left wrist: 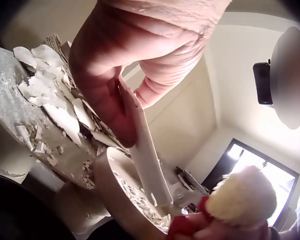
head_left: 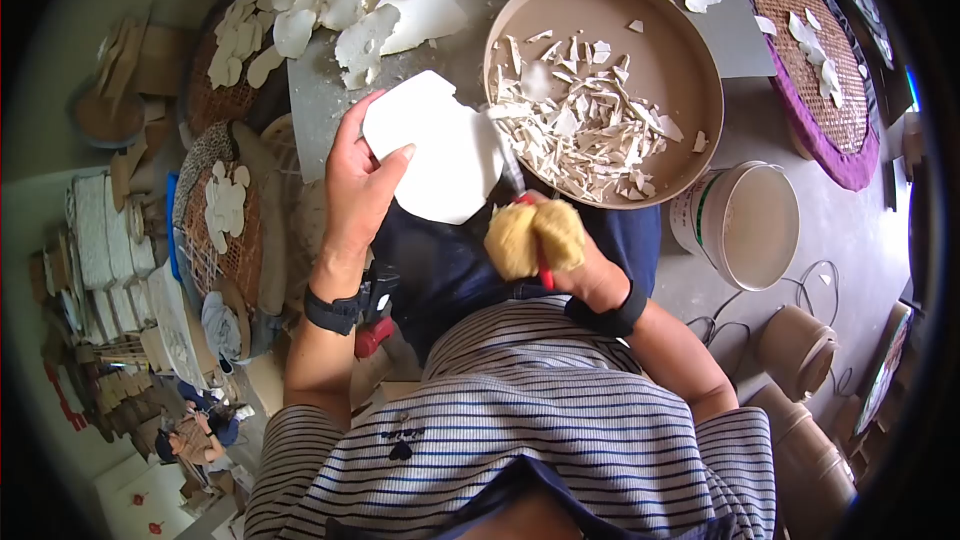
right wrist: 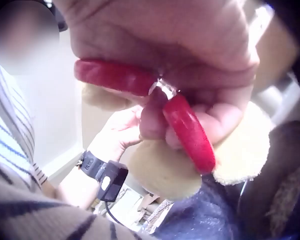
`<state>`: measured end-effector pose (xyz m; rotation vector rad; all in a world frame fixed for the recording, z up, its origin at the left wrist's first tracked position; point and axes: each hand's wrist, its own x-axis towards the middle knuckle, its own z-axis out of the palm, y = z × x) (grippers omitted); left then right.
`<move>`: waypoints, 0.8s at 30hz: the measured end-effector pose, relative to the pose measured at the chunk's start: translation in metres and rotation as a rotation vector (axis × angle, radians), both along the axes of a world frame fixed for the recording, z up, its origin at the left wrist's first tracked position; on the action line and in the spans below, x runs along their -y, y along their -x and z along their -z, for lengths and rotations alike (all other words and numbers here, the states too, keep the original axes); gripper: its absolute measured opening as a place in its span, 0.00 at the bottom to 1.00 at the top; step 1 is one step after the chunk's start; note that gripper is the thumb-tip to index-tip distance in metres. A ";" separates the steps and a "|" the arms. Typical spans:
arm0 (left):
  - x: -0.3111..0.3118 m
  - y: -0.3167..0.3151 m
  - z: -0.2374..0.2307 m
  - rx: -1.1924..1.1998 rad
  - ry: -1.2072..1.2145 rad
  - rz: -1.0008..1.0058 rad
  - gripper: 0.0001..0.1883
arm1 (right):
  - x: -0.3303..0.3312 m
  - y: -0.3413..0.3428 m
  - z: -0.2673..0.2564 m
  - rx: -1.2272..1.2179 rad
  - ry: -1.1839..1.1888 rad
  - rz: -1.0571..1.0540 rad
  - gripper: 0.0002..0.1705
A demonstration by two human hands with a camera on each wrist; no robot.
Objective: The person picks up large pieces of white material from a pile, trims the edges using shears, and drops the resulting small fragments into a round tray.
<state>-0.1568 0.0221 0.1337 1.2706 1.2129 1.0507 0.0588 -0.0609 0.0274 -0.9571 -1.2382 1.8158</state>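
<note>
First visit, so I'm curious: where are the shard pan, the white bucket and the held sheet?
Shard pan (head_left: 668, 48): head view, bare floor.
White bucket (head_left: 688, 220): head view, outer wall.
Held sheet (head_left: 438, 155): head view, middle of its face.

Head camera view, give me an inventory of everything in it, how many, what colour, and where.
White sheet: 1, left hand
Shears: 1, red-handled, right hand
Fluffy pads: 2, yellow, at the shears
Round pan: 1, brown, top centre
Scraps: many, white, in the pan
Large flakes: many, white, top
Bucket: 1, whitish, right
Woven rounds: at least 3, brown, both sides
Drums: 2, brown, lower right
Background clutter: too small to count
Background person: 1, lower left
Wristbands: 2, black, wrists
Shirt: 1, striped, bottom
Left hand, right hand: bare, centre
</note>
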 end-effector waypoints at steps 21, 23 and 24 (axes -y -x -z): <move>0.017 0.017 0.040 0.088 -0.037 -0.306 0.31 | 0.011 0.018 0.045 -0.291 0.170 -0.066 0.25; 0.012 0.022 0.046 -0.019 -0.084 -0.272 0.31 | 0.012 0.018 0.034 -0.349 0.132 -0.072 0.28; 0.008 0.024 0.046 -0.006 -0.074 -0.238 0.31 | 0.010 0.016 0.027 -0.335 0.114 -0.089 0.30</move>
